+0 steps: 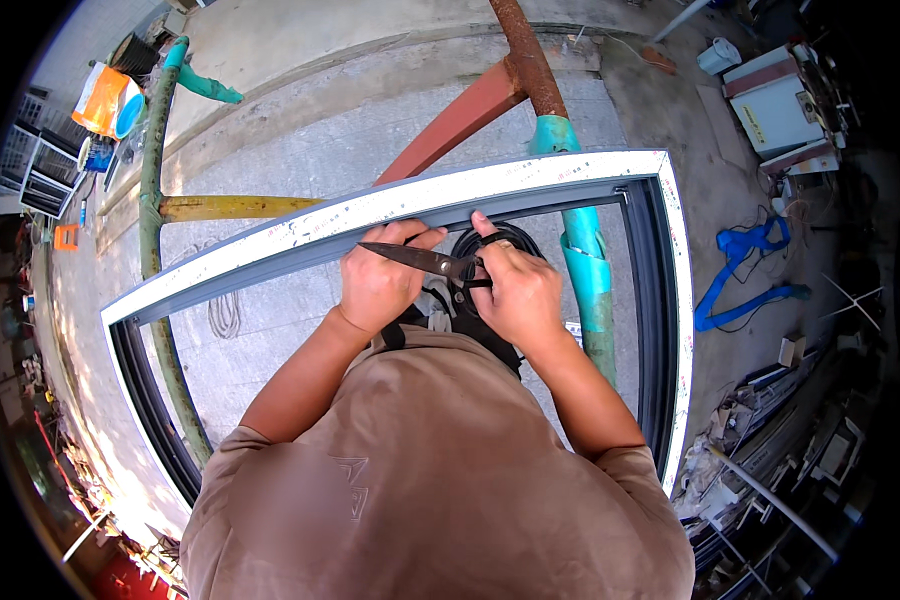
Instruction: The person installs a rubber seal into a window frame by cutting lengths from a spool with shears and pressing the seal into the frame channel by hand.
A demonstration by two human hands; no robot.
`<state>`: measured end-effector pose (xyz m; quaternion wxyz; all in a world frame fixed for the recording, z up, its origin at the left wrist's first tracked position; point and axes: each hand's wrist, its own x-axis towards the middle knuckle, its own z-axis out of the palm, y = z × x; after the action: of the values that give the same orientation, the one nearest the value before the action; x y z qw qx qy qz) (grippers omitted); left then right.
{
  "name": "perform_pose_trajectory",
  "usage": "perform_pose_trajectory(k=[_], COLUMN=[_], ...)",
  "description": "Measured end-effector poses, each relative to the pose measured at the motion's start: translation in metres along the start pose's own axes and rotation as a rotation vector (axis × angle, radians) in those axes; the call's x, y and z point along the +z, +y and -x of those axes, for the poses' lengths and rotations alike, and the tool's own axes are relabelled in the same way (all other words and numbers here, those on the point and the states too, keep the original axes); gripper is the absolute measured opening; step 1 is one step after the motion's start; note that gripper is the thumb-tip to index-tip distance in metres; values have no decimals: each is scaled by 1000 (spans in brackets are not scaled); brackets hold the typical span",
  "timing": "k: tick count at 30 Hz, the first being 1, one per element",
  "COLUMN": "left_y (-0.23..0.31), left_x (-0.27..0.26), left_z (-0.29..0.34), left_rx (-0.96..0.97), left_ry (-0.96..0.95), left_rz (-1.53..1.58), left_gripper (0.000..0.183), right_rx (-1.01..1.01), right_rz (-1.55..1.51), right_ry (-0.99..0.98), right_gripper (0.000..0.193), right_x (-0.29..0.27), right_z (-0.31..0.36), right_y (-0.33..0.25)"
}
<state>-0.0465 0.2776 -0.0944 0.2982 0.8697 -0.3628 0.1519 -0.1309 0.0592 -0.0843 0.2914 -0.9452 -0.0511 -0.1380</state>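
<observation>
A large window frame (300,229), dark grey inside with white film on its face, lies in front of me. My right hand (520,290) is closed round the handles of a pair of dark scissors (420,257), whose blades point left across the back of my left hand. The right thumb or a finger reaches up to the frame's inner edge. My left hand (378,288) is closed, its fingertips against the same inner edge; anything between them is hidden. Below the right hand shows a black coil (528,236), partly covered by that hand.
Green and rusty pipes (592,290) and a yellow bar (235,208) run beneath the frame. Blue strapping (735,265) lies on the floor at right, near a white cabinet (778,105). An orange and white bag (107,100) stands far left. Stacked profiles (770,430) lie at lower right.
</observation>
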Motion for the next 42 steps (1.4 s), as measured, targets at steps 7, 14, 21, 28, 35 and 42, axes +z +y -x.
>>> perform_pose_trajectory(k=[7,14,21,28,35,42], left_y=[-5,-4,0,-3,0,-1], left_x=[1,0,-2,1,-2,-1], left_z=[-1,-4,-4,-5,-5,-6], left_rx=[25,29,27,49,15,48], left_ry=[64,48,58,76,57,69], left_rz=[-10,-14,33,37,60,18], left_gripper=[37,40,40,42,41,41], right_rx=[172,179,241,292,425,497], right_rz=[87,17,50,74,65,70], right_ry=[1,67,110,171,145,154], right_gripper=[55,23,37,35,26,53], right_x=[-11,-11,-4,-5,-16,-13], right_z=[-3,-2,10,8,1,4], right_y=[-9,-5,-1,0,0,2])
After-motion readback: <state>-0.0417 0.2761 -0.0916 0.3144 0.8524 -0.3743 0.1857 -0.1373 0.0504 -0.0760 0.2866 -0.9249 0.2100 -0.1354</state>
